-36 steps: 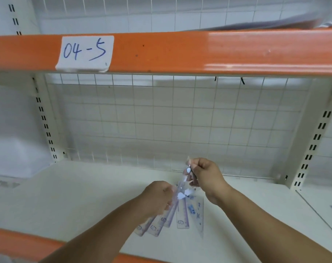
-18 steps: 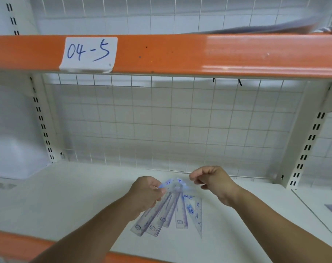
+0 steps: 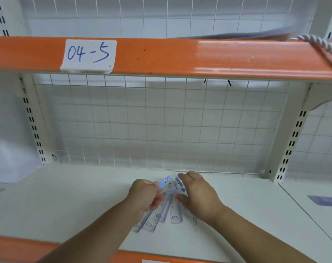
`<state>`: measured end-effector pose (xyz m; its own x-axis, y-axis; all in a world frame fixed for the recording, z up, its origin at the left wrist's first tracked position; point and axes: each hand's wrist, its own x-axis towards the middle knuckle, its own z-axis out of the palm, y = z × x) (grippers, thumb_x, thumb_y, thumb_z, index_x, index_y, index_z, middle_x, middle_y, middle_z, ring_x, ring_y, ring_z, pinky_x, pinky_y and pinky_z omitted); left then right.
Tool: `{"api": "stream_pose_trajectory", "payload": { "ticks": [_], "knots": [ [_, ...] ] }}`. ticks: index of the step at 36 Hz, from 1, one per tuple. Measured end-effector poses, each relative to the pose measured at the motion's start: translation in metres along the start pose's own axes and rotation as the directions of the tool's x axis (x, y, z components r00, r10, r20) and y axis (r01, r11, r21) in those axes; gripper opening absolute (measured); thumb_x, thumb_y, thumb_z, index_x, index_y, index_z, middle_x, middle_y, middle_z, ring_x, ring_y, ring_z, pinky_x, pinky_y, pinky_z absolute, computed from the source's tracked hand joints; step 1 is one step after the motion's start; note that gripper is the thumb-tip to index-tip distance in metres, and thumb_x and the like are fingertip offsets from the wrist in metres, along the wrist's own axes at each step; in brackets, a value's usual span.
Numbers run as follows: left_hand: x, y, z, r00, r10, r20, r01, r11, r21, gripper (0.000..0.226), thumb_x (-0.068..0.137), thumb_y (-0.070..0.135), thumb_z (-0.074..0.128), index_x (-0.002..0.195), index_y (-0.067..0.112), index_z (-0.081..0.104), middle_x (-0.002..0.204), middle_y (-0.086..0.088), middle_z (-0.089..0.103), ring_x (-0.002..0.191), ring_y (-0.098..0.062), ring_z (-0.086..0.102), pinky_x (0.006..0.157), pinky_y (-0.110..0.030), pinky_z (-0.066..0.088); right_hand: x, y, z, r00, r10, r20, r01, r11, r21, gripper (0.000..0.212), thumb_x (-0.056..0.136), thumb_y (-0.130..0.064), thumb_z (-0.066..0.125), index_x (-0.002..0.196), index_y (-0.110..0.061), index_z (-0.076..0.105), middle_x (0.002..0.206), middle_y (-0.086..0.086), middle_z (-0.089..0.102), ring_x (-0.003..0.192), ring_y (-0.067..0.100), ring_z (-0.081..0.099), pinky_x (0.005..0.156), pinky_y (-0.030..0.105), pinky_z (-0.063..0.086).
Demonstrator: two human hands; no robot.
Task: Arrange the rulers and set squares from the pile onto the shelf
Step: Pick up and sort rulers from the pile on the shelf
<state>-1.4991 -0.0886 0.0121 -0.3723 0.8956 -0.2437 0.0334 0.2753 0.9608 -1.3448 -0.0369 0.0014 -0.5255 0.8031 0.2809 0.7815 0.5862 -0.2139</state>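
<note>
A fan of clear plastic rulers (image 3: 157, 218) with blue print lies on the white shelf board (image 3: 66, 202), low in the middle of the view. Their far ends meet under a clear set square (image 3: 170, 185). My left hand (image 3: 145, 196) has its fingers curled around the left side of the bunch. My right hand (image 3: 198, 194) lies over the right side, fingers fairly straight, thumb touching the set square's edge. The rulers' right part is hidden under that hand.
A white wire grid (image 3: 161, 126) backs the shelf. An orange beam (image 3: 199, 57) with a label "04-5" (image 3: 88, 55) crosses overhead, with a rope (image 3: 316, 42) at its right end. Slotted uprights (image 3: 292, 139) flank the bay. A bluish flat item (image 3: 326, 200) lies on the neighbouring shelf.
My right hand held the set square up by its top, then lowered it; now the hand lies flat over the fan's right side. The left hand stayed on the bunch.
</note>
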Motion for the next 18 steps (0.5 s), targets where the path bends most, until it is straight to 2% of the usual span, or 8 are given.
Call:
{"api": "stream_pose_trajectory", "payload": {
  "ticks": [3,7,10,13,15,18],
  "knots": [
    [-0.002,-0.002,0.001,0.999,-0.019,0.042,0.02,1.0,-0.002,0.023,0.101,0.015,0.048,0.086,0.001,0.059,0.066,-0.012,0.061,0.05,-0.016,0.048,0.048,-0.023,0.047,-0.003,0.003,0.0,1.0,0.025,0.007,-0.025,1.0,0.015,0.039,0.09,-0.029,0.055,0.126,-0.017,0.048,0.118,0.002,0.049,0.113,0.021,0.047,0.086,0.031,0.046],
    [-0.002,-0.006,0.005,0.996,0.002,0.084,-0.006,0.999,0.052,0.022,0.101,0.016,0.046,0.087,0.005,0.059,0.067,-0.01,0.063,0.051,-0.016,0.051,0.051,-0.023,0.049,-0.009,0.008,-0.003,0.999,0.05,0.004,-0.05,0.995,0.084,0.038,0.086,-0.02,0.058,0.124,-0.016,0.051,0.115,0.003,0.049,0.104,0.023,0.053,0.084,0.034,0.048],
    [-0.005,-0.009,0.009,0.993,0.029,0.117,-0.037,0.997,0.066,0.019,0.101,0.014,0.044,0.09,0.007,0.057,0.064,-0.007,0.062,0.052,-0.016,0.05,0.054,-0.024,0.045,-0.015,0.011,-0.006,0.998,0.059,0.019,-0.061,0.994,0.094,0.043,0.086,-0.018,0.061,0.128,-0.013,0.049,0.118,0.002,0.045,0.101,0.024,0.055,0.086,0.033,0.047],
    [-0.006,-0.018,0.013,0.983,0.098,0.154,-0.125,0.976,0.179,0.022,0.101,0.016,0.044,0.087,0.009,0.06,0.068,-0.005,0.061,0.055,-0.014,0.049,0.052,-0.019,0.043,-0.023,0.016,-0.007,0.997,0.069,0.022,-0.071,0.994,0.084,0.05,0.088,-0.02,0.062,0.134,-0.015,0.044,0.121,0.002,0.044,0.103,0.023,0.054,0.088,0.028,0.045],
    [-0.002,-0.026,0.016,0.966,0.2,0.161,-0.247,0.898,0.365,0.028,0.101,0.026,0.043,0.084,0.012,0.061,0.073,-0.002,0.059,0.058,-0.014,0.049,0.057,-0.023,0.043,-0.03,0.019,-0.007,0.996,0.09,0.014,-0.091,0.993,0.071,0.048,0.088,-0.02,0.061,0.133,-0.014,0.045,0.121,0.003,0.044,0.102,0.024,0.055,0.088,0.028,0.045],
    [0.0,-0.033,0.02,0.916,0.355,0.184,-0.383,0.643,0.664,0.036,0.103,0.034,0.033,0.078,0.014,0.051,0.086,-0.004,0.055,0.067,-0.02,0.05,0.057,-0.027,0.036,-0.042,0.023,-0.009,0.991,0.131,0.001,-0.131,0.99,0.061,0.045,0.089,-0.019,0.061,0.131,-0.014,0.047,0.118,0.003,0.044,0.1,0.024,0.056,0.089,0.027,0.045]
  ]
}}
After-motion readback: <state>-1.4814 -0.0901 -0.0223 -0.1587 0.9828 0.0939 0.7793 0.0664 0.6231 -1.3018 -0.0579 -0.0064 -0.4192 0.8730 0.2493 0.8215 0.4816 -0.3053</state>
